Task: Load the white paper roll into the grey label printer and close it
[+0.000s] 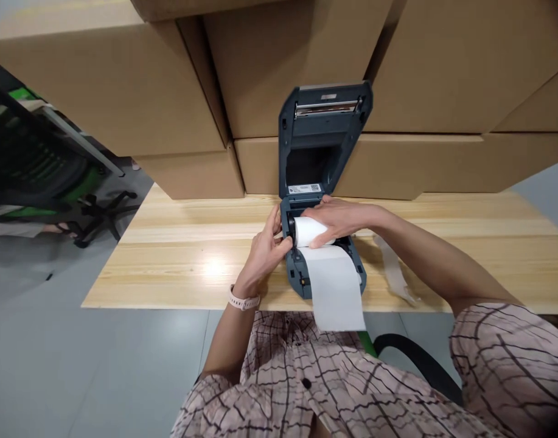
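Observation:
A dark grey label printer (295,272) stands on the wooden table with its lid (288,143) raised. Inside its bay lies a white label roll (307,231), and a loose strip of label paper (336,292) runs out over the front, hanging past the table edge. My right hand (336,219) is closed over the roll from above, thumb on its front side; some of its fingertips are hidden. My left hand (266,246) grips the left wall of the printer, with the thumb at the rim beside the roll's end and the fingers along the outside.
Large cardboard boxes (279,67) are stacked behind the printer along the back of the wooden table (182,261). A torn paper strip (392,271) lies to the right of the printer. Office chairs (100,213) stand on the floor at left, and a black chair arm (420,362) curves below the table.

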`<state>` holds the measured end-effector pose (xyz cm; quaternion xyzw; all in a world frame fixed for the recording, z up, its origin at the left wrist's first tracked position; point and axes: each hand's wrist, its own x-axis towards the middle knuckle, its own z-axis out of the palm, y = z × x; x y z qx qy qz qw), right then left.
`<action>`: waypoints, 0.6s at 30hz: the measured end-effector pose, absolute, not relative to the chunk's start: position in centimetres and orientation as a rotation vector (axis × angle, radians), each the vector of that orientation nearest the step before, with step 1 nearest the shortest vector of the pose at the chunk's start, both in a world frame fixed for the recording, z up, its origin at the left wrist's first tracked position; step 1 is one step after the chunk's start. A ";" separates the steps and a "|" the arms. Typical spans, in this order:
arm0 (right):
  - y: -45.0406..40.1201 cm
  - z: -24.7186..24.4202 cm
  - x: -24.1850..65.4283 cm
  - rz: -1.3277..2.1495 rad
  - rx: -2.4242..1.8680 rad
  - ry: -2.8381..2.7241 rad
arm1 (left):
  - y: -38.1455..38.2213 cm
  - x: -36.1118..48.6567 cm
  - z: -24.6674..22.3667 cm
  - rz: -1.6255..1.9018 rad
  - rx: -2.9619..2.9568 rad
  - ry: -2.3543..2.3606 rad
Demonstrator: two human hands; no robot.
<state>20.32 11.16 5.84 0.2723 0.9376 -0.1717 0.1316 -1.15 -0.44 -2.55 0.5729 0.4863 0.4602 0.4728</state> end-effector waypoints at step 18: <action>-2.5 2.1 25.1 -0.595 0.972 3.167 | -0.9 -0.9 -2.1 1.152 1.403 1.169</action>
